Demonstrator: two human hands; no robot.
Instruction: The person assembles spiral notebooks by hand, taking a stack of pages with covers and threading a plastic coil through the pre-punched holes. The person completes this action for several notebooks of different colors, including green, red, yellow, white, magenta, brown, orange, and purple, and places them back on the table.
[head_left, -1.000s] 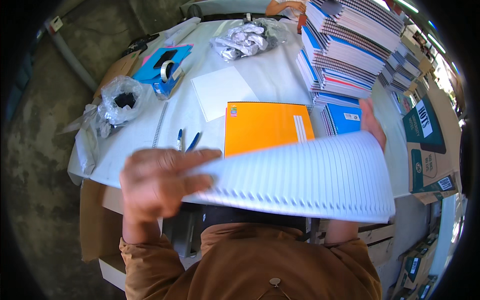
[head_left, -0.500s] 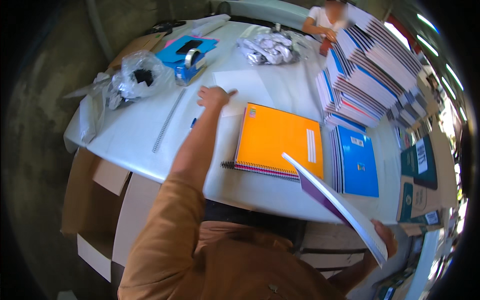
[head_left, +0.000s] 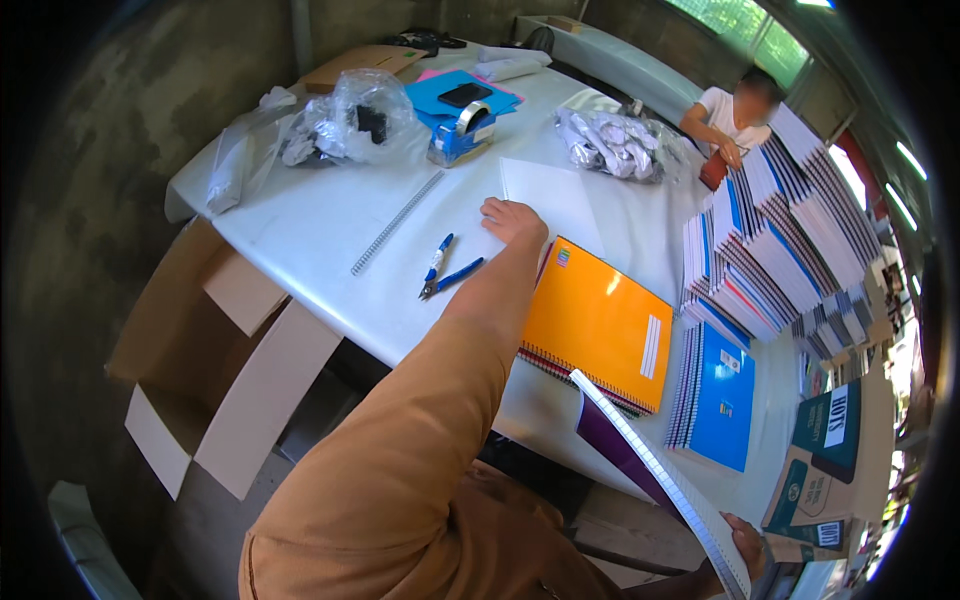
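Note:
My left hand [head_left: 513, 221] rests at the left edge of a thin whitish sheet [head_left: 550, 190] on the table, its fingers curled together. Whether it grips the sheet is hidden. At the lower right my right hand [head_left: 745, 547] is closed on a notebook [head_left: 665, 480] with a purple cover and white pages, held tilted past the table's front edge. Between my arms lies a stack of spiral notebooks with an orange one [head_left: 597, 318] on top. Blue-handled cutting pliers [head_left: 437, 268] lie left of my forearm, beside a loose metal spiral coil [head_left: 398, 222].
Tall notebook stacks [head_left: 770, 240] stand at the right, behind blue notebooks [head_left: 715, 390]. A tape dispenser [head_left: 462, 140], plastic bags [head_left: 370, 120] and crumpled wrapping [head_left: 615, 145] lie toward the back. An open carton [head_left: 270, 390] stands left, another box [head_left: 822, 455] right. A person [head_left: 735, 115] sits opposite.
The view has shifted, so the table appears turned. My left fingers, spread before, are now curled at the sheet's edge. The pliers have come into full view. My right hand still holds the notebook.

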